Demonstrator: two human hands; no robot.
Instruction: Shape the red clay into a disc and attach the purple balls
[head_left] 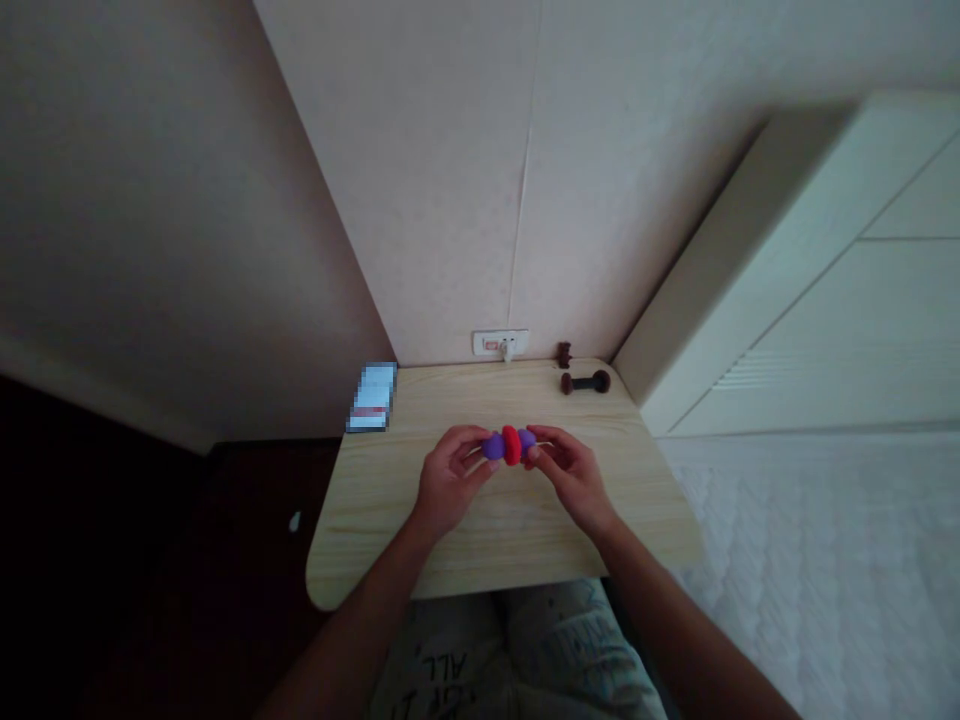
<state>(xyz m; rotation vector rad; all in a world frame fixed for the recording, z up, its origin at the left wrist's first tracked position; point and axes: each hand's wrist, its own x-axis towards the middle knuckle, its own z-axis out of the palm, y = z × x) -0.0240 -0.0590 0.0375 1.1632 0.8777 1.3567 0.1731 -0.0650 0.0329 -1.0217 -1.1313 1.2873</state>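
Observation:
Between my two hands is a small purple toy-like piece point(493, 447) with rounded ends and a thick red ring point(511, 445) around its middle. My left hand point(448, 480) pinches the left purple end between thumb and fingers. At the other end, my right hand point(573, 475) grips the right purple part point(527, 441) in the same way. Both hands hold the piece just above the wooden table point(517, 540). What exactly the piece is cannot be made out.
A phone with a lit screen point(372, 397) lies at the table's back left. Toward the back right are a dark dumbbell-shaped object point(586, 383) and a small brown item point(564, 354). Behind stands a wall with a socket and plug point(500, 344). To the right is a bed point(817, 560).

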